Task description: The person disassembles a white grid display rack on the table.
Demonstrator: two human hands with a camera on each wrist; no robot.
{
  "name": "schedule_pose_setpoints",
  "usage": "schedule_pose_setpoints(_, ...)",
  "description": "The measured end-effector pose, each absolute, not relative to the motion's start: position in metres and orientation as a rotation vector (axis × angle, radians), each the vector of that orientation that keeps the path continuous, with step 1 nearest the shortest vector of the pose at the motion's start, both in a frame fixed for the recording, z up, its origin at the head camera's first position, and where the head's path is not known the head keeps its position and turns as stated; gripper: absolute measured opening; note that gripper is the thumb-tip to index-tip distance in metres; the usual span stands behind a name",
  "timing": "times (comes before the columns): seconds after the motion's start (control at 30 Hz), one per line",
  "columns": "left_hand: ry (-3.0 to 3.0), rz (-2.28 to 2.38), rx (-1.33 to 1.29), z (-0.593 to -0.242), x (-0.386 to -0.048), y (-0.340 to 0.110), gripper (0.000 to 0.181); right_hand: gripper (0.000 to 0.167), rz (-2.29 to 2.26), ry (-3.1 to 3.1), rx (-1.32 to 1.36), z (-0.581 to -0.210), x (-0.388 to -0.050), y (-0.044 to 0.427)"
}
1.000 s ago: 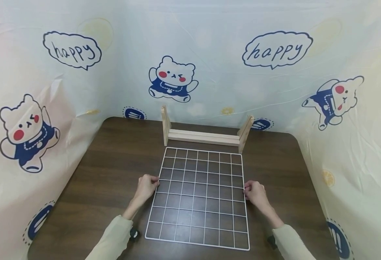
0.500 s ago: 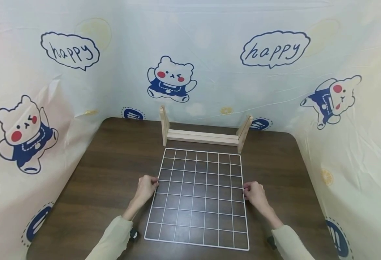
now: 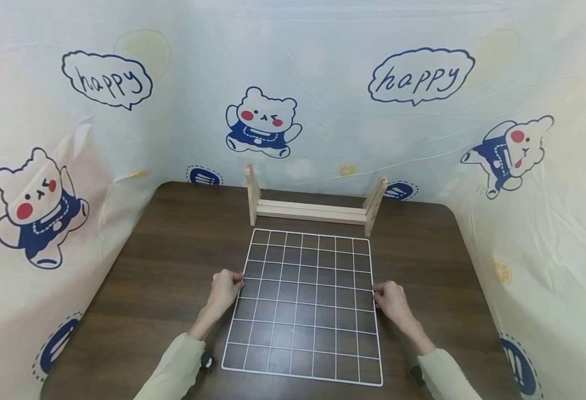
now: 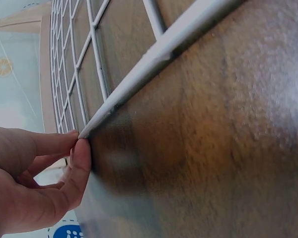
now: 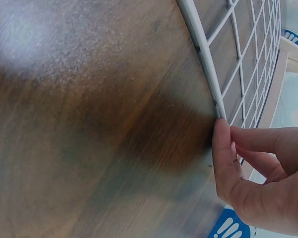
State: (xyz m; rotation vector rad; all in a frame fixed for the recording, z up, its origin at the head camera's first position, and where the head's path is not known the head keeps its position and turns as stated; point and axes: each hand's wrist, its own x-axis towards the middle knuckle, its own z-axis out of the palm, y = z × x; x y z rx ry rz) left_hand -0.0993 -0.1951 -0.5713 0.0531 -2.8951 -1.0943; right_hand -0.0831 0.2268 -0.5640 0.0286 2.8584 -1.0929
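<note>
A white wire grid panel (image 3: 297,283) lies on the brown wooden table, its far edge just in front of a pale wooden stand. My left hand (image 3: 224,290) pinches the panel's left edge wire between thumb and fingers, about midway along it. On the opposite side, my right hand (image 3: 391,300) pinches the right edge wire in the same manner. The left wrist view shows thumb and fingertips (image 4: 79,148) meeting at the frame wire, close to the tabletop. In the right wrist view, the fingertips (image 5: 222,134) close on the wire's edge likewise.
The wooden stand (image 3: 311,211) has two upright side pieces joined by a low crossbar and stands near the table's back edge. A printed cloth (image 3: 338,72) with bears and lettering hangs around the back and sides of the table (image 3: 163,278).
Hands and grid panel stay almost the same. The whole head view has shifted very slightly, with the scene a little to the left.
</note>
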Motion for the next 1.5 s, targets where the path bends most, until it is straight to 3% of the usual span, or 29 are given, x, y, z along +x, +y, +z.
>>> schedule_pose_setpoints(1.5, -2.879, -1.234, 0.053, -0.571, -0.097, -0.205, 0.017, 0.033, -1.082, 2.798, -0.012, -0.561, -0.074, 0.220)
